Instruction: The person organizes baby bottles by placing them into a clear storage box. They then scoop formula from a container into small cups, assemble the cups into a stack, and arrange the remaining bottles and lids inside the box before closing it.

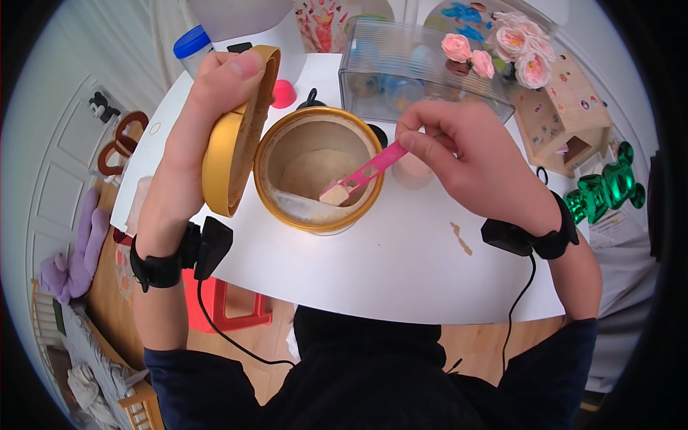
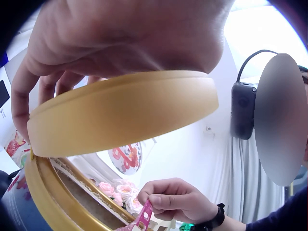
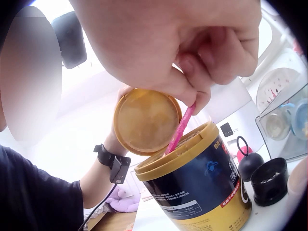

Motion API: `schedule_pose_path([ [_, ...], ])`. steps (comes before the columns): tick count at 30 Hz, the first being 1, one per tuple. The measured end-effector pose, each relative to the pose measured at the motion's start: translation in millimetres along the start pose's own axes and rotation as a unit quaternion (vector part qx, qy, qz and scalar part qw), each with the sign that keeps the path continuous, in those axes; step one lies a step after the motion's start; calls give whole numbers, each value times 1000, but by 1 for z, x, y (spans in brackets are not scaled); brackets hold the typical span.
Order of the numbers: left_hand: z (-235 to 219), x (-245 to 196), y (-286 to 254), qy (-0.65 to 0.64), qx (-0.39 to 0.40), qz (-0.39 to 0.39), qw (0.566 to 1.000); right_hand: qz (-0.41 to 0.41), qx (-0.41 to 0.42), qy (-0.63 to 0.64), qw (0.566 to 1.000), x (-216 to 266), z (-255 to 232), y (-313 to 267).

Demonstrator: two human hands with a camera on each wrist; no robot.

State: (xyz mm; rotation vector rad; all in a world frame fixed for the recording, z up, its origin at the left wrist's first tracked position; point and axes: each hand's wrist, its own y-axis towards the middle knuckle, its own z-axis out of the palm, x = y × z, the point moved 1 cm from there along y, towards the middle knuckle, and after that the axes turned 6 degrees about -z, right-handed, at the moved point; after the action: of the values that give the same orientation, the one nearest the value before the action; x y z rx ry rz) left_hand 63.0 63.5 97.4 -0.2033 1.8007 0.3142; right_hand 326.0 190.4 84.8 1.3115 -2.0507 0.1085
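Off at eight o'clock from the open tin (image 3: 202,178), beyond the white counter (image 1: 344,279), is a purple plush toy (image 1: 72,269). Between nine and ten, my left hand (image 1: 190,136) grips the golden lid (image 1: 218,168), thumb on one side and fingers bent round its edge. I have that lid tipped up on its side at nine o'clock, just beside the tin's rim; I cannot tell whether the two are joined. A blue-capped container (image 1: 191,43) is at half past ten, and a red stool (image 1: 216,304) is below the counter at seven. The tin stands on the counter, with pale powder (image 1: 308,172) low inside. Over the five o'clock part of its mouth is the bowl of a pink scoop (image 1: 381,161), carrying some powder, its handle slanting up toward two. At three o'clock my right hand (image 1: 476,154) pinches the end of that handle between thumb and forefinger. A clear ribbed box (image 1: 426,72) lies between one and two, a tan streak (image 1: 461,239) marks the counter at four, pink roses (image 1: 523,46) show at two, a wooden house (image 1: 562,107) between two and three, and a shiny green figure (image 1: 602,190) at three.
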Motion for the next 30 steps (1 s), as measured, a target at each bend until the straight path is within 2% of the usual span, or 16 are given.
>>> schedule_pose_path([
  [4, -8, 4, 1, 10, -6, -5, 1000, 18, -8, 3, 1000, -4, 1, 3],
  [6, -13, 8, 2, 22, -6, -1, 1000, 59, -8, 37, 998, -4, 0, 4],
  [9, -15, 17, 4, -51, -28, -34, 998, 95, -18, 92, 991, -12, -9, 13],
  [10, -21, 21, 7, -51, -11, -37, 998, 107, -20, 114, 988, -18, -9, 15],
  [13, -13, 14, 9, -75, -27, -60, 995, 104, -56, 194, 974, -36, -5, 24],
  [16, -20, 22, 11, -110, -35, -71, 991, 192, -18, 216, 957, -28, -18, 27],
  [23, -19, 22, 12, -103, -46, -73, 991, 215, -55, 224, 949, -34, -34, 14],
  [30, -23, 26, 15, -82, -23, -66, 994, 268, -91, 194, 939, -77, -44, -24],
])
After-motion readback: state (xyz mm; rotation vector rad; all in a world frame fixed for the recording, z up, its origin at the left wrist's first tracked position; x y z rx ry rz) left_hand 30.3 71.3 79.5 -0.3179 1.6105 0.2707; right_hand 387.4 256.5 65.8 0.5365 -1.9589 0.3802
